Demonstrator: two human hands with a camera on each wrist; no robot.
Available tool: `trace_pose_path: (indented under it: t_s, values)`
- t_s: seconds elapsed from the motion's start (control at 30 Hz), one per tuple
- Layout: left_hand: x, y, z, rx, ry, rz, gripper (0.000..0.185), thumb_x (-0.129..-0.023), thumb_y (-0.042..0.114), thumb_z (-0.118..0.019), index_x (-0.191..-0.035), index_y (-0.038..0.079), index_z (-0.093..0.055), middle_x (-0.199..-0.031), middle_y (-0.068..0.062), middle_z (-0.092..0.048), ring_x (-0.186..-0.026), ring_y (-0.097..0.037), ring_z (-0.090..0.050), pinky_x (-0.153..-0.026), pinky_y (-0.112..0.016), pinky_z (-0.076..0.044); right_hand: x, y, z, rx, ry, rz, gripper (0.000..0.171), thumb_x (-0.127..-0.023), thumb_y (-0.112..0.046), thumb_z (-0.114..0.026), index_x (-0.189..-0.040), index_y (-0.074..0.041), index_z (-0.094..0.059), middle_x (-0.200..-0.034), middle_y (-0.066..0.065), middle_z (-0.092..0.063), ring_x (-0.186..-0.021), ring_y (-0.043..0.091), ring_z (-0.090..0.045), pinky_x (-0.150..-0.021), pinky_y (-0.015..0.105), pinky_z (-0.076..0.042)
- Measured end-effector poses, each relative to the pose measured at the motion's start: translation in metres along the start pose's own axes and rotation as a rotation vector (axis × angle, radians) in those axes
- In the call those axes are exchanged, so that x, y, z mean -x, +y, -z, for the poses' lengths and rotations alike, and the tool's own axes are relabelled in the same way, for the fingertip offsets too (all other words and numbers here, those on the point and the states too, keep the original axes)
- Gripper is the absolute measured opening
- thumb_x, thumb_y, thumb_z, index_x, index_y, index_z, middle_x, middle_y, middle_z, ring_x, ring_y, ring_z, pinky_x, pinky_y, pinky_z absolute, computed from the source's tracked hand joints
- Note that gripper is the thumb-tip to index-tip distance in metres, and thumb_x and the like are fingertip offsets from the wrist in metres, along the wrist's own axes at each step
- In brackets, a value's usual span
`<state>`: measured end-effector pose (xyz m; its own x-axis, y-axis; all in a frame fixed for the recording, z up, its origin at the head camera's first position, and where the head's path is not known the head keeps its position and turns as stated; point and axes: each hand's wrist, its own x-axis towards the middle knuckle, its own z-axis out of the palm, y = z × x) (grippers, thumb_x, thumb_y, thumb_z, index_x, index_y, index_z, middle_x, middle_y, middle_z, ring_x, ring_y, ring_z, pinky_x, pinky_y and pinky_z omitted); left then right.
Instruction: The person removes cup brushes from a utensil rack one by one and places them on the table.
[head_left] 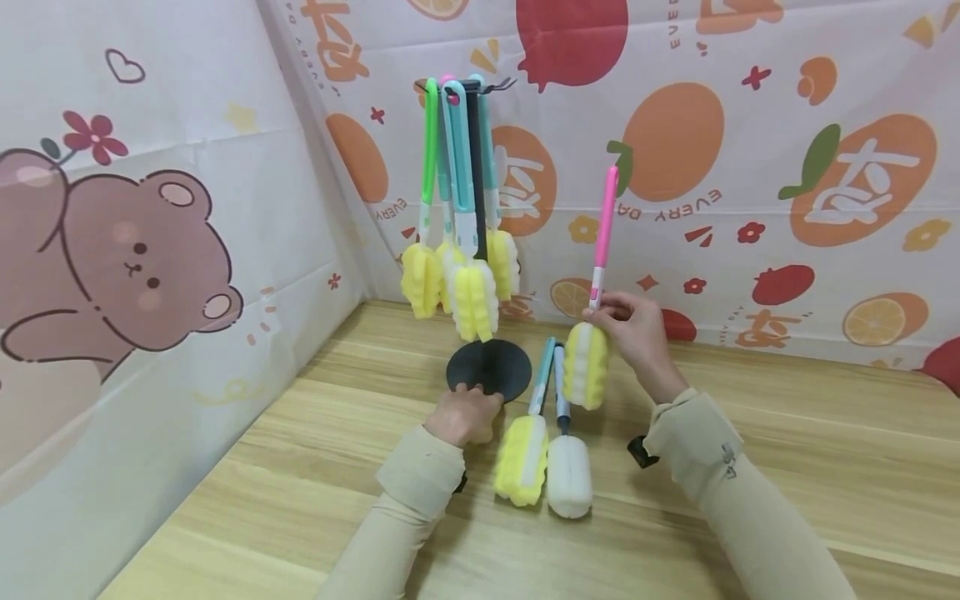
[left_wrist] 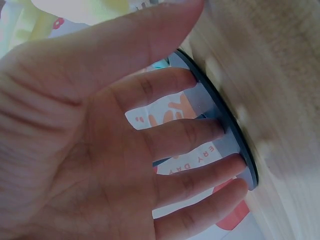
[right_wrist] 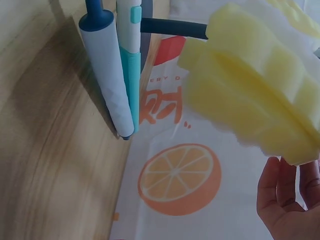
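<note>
My right hand [head_left: 637, 333] pinches a pink-handled sponge bottle brush [head_left: 605, 225] low on its handle, just above the head. Its yellow and white sponge hangs downward, raised off the table, and fills the upper right of the right wrist view. With fingers spread and straight, my left hand [left_wrist: 120, 150] rests its fingertips on the round black base of a stand [head_left: 501, 375]. From the stand's top hang several bottle brushes: one with a green handle [head_left: 430, 158], others with teal handles, such as the front teal brush [head_left: 459, 158].
Two brushes lie on the wooden table [head_left: 300, 500] between my arms: a teal-handled one with a yellow and white sponge [head_left: 522, 458], and a grey-handled one with a white sponge [head_left: 569, 475]. Printed cloth [head_left: 750, 208] covers the walls behind and at left.
</note>
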<state>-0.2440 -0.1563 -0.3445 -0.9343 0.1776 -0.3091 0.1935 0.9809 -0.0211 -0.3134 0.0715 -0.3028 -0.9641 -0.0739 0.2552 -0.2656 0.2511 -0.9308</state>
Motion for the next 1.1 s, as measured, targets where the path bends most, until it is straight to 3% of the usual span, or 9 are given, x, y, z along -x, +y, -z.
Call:
trace_pose_path:
  t_s: [0.43,0.67,1.1]
  values:
    - [-0.002,0.001,0.000,0.009,-0.002,-0.008,0.043,-0.095,0.015,-0.071,-0.136,0.013,-0.063,-0.125,-0.016,-0.063,-0.105,-0.037,-0.056,-0.087,-0.049,-0.050,0.015,0.015,0.013,-0.032,0.016,-0.060,0.033,-0.095,-0.010,-0.074,-0.121,0.009,-0.068,-0.089,-0.001,-0.066,-0.081,0.011,-0.058,-0.076,0.017,-0.050]
    - [-0.003,0.001,0.001,0.012,-0.016,0.004,0.045,-0.095,0.017,-0.072,-0.138,0.014,-0.061,-0.129,-0.015,-0.062,-0.111,-0.038,-0.055,-0.091,-0.050,-0.049,0.024,0.023,0.017,-0.059,0.049,-0.071,0.034,-0.093,-0.009,-0.075,-0.119,0.011,-0.067,-0.081,-0.007,-0.065,-0.077,0.005,-0.058,-0.073,0.017,-0.049]
    - [-0.001,0.001,0.000,0.021,0.004,-0.005,0.044,-0.094,0.015,-0.073,-0.136,0.012,-0.063,-0.127,-0.016,-0.063,-0.110,-0.039,-0.057,-0.091,-0.051,-0.049,0.028,0.031,0.023,-0.031,0.016,-0.073,0.034,-0.094,-0.008,-0.074,-0.120,0.012,-0.067,-0.081,-0.006,-0.066,-0.076,0.006,-0.057,-0.072,0.019,-0.048]
